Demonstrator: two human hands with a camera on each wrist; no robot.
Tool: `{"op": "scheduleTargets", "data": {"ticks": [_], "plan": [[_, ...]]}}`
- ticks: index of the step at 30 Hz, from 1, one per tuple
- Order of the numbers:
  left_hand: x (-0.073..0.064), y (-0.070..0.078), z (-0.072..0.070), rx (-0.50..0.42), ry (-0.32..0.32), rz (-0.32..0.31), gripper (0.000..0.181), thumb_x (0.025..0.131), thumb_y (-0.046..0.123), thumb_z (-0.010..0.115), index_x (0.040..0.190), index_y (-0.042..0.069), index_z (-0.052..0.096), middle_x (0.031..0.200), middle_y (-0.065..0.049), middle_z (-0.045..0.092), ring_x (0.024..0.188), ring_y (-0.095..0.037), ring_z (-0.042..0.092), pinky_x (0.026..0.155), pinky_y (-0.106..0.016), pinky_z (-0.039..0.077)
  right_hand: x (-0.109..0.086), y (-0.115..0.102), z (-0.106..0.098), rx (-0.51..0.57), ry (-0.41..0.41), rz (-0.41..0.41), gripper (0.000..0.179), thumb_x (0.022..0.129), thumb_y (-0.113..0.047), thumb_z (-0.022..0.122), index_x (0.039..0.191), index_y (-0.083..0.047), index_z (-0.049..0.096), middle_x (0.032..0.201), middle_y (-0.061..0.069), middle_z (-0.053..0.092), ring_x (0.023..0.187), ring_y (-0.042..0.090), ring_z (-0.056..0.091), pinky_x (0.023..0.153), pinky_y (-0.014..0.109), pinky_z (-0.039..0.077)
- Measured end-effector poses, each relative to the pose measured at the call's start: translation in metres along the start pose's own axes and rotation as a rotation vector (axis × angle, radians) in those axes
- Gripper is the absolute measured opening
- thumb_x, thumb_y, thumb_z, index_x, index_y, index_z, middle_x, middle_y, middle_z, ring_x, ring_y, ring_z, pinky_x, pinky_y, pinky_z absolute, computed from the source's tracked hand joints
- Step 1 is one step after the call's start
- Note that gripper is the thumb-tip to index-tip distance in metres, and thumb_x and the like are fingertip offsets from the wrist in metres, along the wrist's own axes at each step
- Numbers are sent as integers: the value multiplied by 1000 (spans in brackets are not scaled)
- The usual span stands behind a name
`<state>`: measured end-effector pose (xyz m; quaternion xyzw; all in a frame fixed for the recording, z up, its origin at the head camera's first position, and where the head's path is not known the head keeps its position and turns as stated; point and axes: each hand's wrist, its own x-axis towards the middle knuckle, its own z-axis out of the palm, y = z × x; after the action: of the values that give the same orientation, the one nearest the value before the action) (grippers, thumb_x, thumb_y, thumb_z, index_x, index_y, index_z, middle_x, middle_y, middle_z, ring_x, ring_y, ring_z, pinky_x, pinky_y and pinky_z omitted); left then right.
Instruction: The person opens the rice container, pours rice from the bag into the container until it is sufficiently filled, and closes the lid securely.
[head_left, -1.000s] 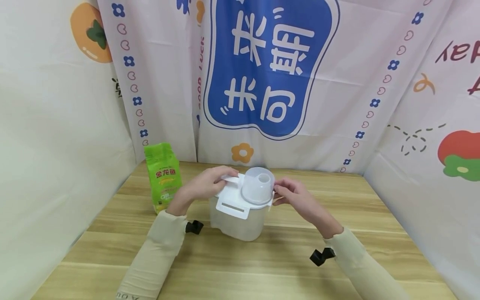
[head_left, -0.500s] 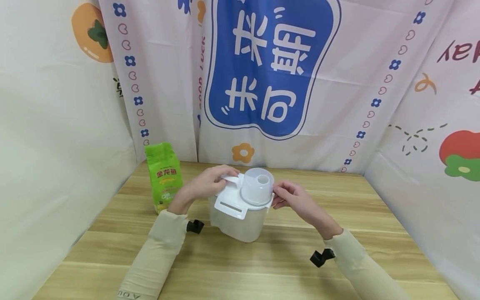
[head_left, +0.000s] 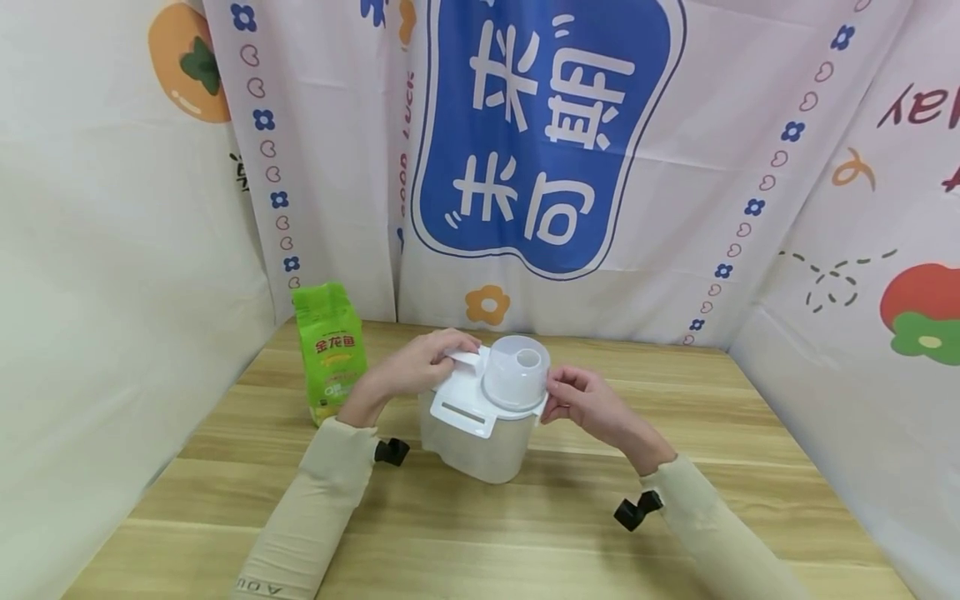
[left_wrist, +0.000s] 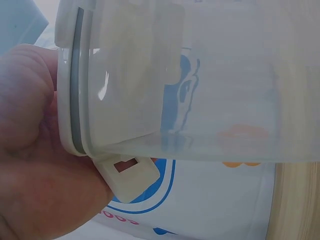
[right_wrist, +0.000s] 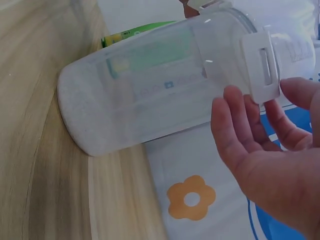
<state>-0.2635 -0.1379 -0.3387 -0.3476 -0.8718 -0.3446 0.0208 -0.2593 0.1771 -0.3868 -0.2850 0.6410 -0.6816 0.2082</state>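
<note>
A translucent plastic storage container [head_left: 476, 450] stands upright on the table, its white lid [head_left: 461, 387] topped by a clear measuring cup [head_left: 513, 379]. My left hand [head_left: 412, 364] holds the lid's left end, fingers curled over by a raised white tab [head_left: 462, 358]. At the opposite end, my right hand [head_left: 588, 404] pinches a white side latch [right_wrist: 262, 67] between thumb and index finger, the other fingers loosely bent below it. The front latch [head_left: 463, 417], slotted, sticks outward from the lid. Another slotted latch [left_wrist: 127, 177] juts out beside my left palm in the left wrist view.
A green printed bag [head_left: 330, 354] stands at the left, behind my left forearm. The wooden table [head_left: 480, 542] is bordered by a printed cloth [head_left: 337, 167] at the back and white cloth on both sides. A black wrist mount [head_left: 637, 510] hangs at my right cuff.
My right hand has shifted slightly left and its fingers have drawn in closer at the side latch. My left hand and the container have stayed put, and the view has drifted slightly.
</note>
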Motion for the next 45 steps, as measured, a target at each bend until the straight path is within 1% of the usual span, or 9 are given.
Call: {"op": "scheduleTargets", "data": {"ticks": [4,8,11,15,20,26,36,42,45], "plan": [[0,0,1,4,6,10,35,91,0,45,121,8,64,135,-12,59,123,-28,53,103,-46,46,4,10,-5,82,-81,-68,12,104,-12,46,101,-11,58,92,0,64,84,15,65,79,30,59],[1,1,0,12,15,16,35,91,0,46,120,8,64,135,-12,59,124,-29,53,103,-47,45,10,21,-7,188,-139,-121,12,104,-13,47,99,-12,59,88,-1,63,83,14,64,79,30,57],[1,2,0,14,8,13,35,91,0,46,120,8,64,135,-11,59,124,-28,52,104,-47,45,13,28,-7,276,-161,-139,13,104,-15,48,96,-13,59,83,-1,58,81,13,61,77,29,55],[1,3,1,13,2,11,35,92,0,45,120,7,64,136,-12,58,124,-29,52,105,-47,44,14,34,-5,328,-174,-169,17,104,-16,46,95,-14,59,83,-2,58,81,12,58,76,26,53],[0,3,1,17,8,23,35,91,-1,44,120,6,64,135,-13,58,125,-30,52,105,-48,44,14,36,-4,348,-176,-186,20,105,-15,43,95,-14,61,85,-2,59,82,11,58,77,25,52],[0,2,2,35,14,38,36,91,-1,44,120,6,64,134,-13,59,126,-29,52,105,-48,44,16,40,-3,361,-176,-191,21,105,-18,45,92,-14,61,84,-3,58,82,9,57,75,24,51],[-1,1,1,53,19,36,36,91,-1,44,120,5,64,133,-12,60,126,-30,52,105,-48,44,19,43,-2,382,-201,-191,24,105,-18,42,91,-13,61,86,-4,63,83,9,60,76,24,52],[-1,2,2,56,26,32,36,91,0,44,120,5,64,134,-12,60,127,-30,51,106,-49,43,19,42,-3,358,-213,-203,27,106,-20,39,91,-14,61,85,-5,61,83,8,60,76,23,51],[0,3,2,59,29,42,36,91,0,44,120,5,65,134,-12,60,128,-30,51,107,-50,43,18,41,-3,354,-205,-202,24,105,-21,42,90,-13,60,85,-5,62,83,8,61,76,23,52]]}}
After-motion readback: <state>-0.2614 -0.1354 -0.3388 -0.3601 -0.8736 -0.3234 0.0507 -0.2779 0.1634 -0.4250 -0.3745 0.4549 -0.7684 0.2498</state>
